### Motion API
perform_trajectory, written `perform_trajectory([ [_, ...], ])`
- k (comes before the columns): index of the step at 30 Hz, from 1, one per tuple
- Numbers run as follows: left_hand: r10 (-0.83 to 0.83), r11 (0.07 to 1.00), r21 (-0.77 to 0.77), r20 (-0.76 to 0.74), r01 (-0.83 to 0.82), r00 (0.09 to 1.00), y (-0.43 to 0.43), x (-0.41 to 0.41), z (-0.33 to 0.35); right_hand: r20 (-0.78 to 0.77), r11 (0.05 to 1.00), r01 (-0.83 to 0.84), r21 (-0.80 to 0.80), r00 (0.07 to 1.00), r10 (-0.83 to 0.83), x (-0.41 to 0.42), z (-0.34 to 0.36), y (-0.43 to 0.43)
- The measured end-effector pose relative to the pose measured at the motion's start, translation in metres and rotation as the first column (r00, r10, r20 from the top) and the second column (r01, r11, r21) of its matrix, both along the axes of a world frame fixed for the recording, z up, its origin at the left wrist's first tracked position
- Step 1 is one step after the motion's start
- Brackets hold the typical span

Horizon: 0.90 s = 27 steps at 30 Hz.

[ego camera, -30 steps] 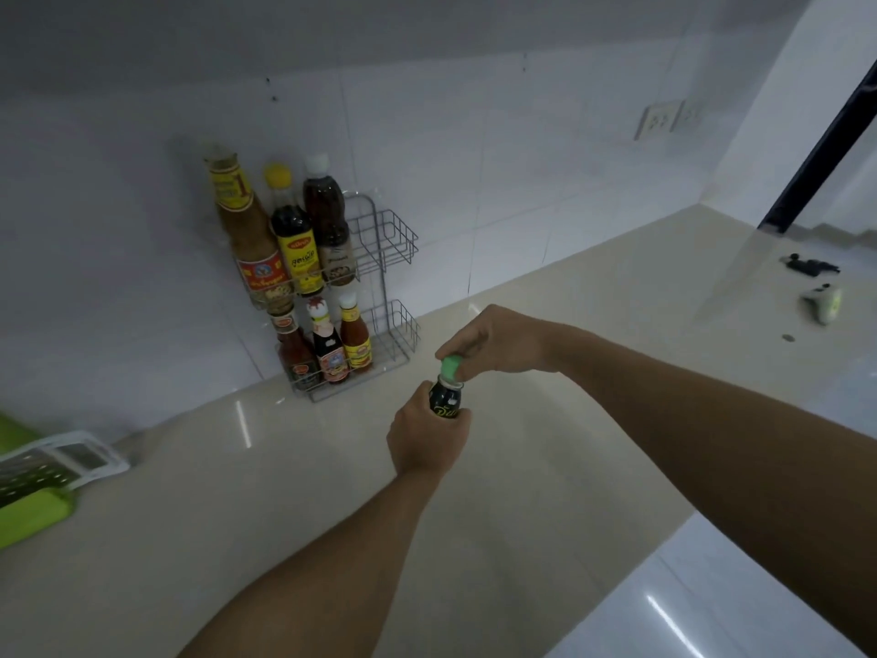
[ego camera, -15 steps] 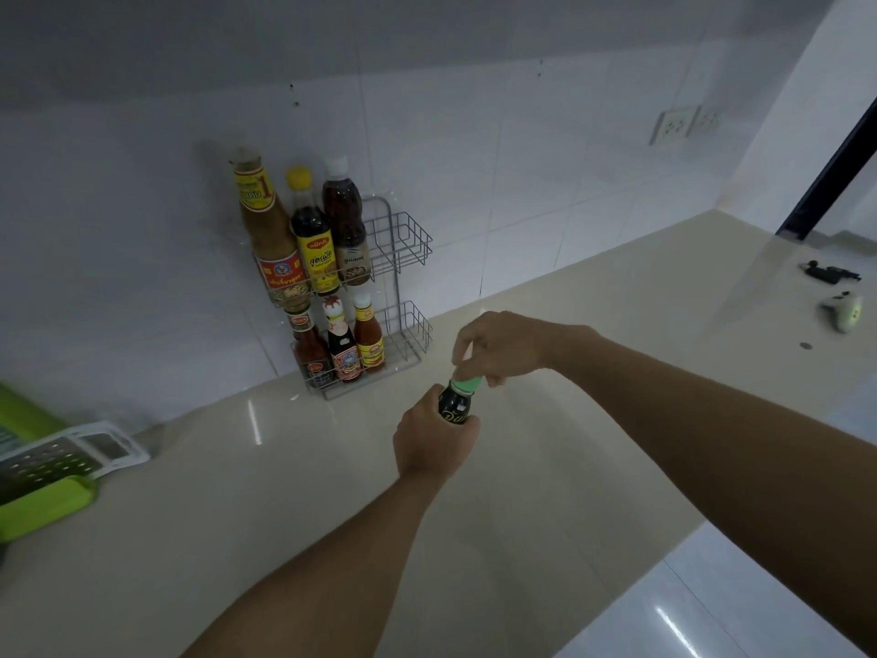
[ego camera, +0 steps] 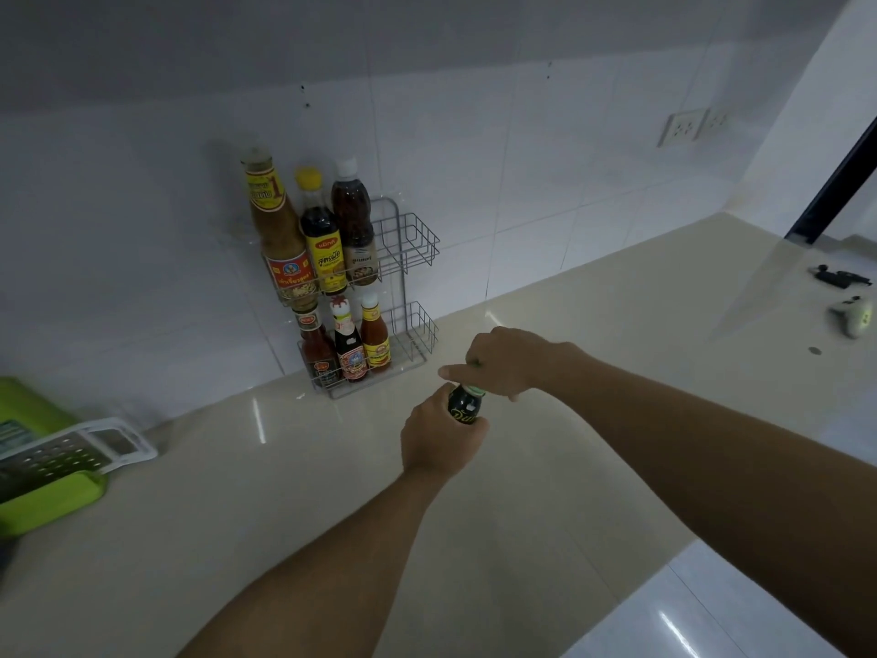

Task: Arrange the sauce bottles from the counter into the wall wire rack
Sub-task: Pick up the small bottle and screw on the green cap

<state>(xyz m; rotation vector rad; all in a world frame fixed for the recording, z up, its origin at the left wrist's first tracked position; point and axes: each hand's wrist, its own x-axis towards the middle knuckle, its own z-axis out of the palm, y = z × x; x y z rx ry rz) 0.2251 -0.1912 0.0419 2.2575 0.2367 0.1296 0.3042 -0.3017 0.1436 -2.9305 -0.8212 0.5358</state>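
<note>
Change: right hand [ego camera: 508, 360] now sits lower over the bottle's cap than a second ago, hiding nearly all of the green top; the bottle itself has barely shifted.
Bottle [ego camera: 465, 406]: small, dark glass or plastic, near black, with yellow script on its label and a sliver of green cap [ego camera: 476, 389] showing under the fingers; upright, over the middle of the counter [ego camera: 569, 491], just in front of the rack's right end. Whether its base touches the counter is hidden.
Left hand [ego camera: 439, 441]: wrapped around the bottle's body from below and behind.
Right hand: fingers curled down on the cap, forefinger stretched out to the left.
Rack [ego camera: 413, 258]: two wire tiers against the tiled wall at the counter's back edge; three tall bottles fill the left of the upper tier, three short red-sauce bottles the left of the lower; the right part of each tier is bare.
Counter's left edge: green grater [ego camera: 57, 463].
</note>
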Motion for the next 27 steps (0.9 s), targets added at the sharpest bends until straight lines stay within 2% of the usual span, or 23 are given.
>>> perform_trajectory([
  [2, -0.024, 0.999, -0.040, -0.001, 0.024, 1.000, 0.002, 0.003, 0.002, 0.059, 0.996, -0.070, 0.060, 0.996, 0.067, 0.000, 0.003, -0.003],
  [4, -0.018, 0.999, -0.035, 0.028, 0.019, 0.999, 0.002, 0.006, 0.007, 0.192, 0.991, -0.112, 0.077, 0.977, 0.096, -0.002, 0.002, -0.003],
  [6, 0.048, 0.998, 0.045, 0.069, -0.051, 0.996, 0.000, 0.007, 0.011, 0.349, 0.997, -0.083, -0.010, 0.934, 0.081, -0.006, -0.005, 0.006],
  [7, 0.078, 0.994, 0.066, 0.077, -0.084, 0.994, -0.002, 0.006, 0.010, 0.364, 0.997, -0.049, -0.060, 0.929, 0.067, -0.008, -0.010, 0.012],
  [9, 0.071, 0.997, 0.004, 0.035, -0.072, 0.997, -0.004, 0.002, 0.001, 0.267, 0.996, 0.014, -0.094, 0.964, 0.011, -0.007, -0.013, 0.015],
  [11, 0.011, 0.993, -0.116, -0.009, -0.012, 1.000, -0.002, 0.002, -0.006, 0.103, 0.999, 0.036, 0.022, 0.994, -0.038, -0.002, -0.014, 0.009],
  [12, -0.001, 0.990, -0.139, -0.011, 0.000, 1.000, 0.001, 0.004, -0.007, 0.071, 0.996, 0.007, 0.089, 0.997, -0.014, -0.001, -0.015, 0.006],
  [15, 0.037, 0.997, -0.072, 0.021, -0.036, 0.999, 0.009, 0.011, -0.005, 0.133, 0.984, -0.021, 0.175, 0.991, -0.002, -0.001, -0.024, 0.008],
  [18, 0.093, 0.996, 0.004, 0.066, -0.094, 0.993, 0.006, 0.012, -0.005, 0.198, 0.982, 0.070, 0.174, 0.975, -0.105, 0.005, -0.040, 0.018],
  [20, 0.126, 0.992, 0.007, 0.051, -0.126, 0.991, 0.006, 0.012, -0.009, 0.151, 0.978, 0.111, 0.177, 0.979, -0.139, 0.008, -0.044, 0.022],
  [23, 0.124, 0.992, 0.017, 0.031, -0.124, 0.992, 0.010, 0.015, -0.016, 0.101, 0.991, 0.065, 0.114, 0.992, -0.076, 0.011, -0.045, 0.025],
  [25, 0.115, 0.992, -0.045, 0.014, -0.114, 0.993, 0.015, 0.019, -0.019, 0.034, 0.970, 0.133, 0.205, 0.989, -0.143, 0.013, -0.046, 0.029],
  [27, 0.112, 0.981, -0.159, 0.004, -0.110, 0.994, 0.020, 0.025, -0.023, -0.079, 0.904, 0.219, 0.366, 0.976, -0.205, 0.016, -0.050, 0.032],
])
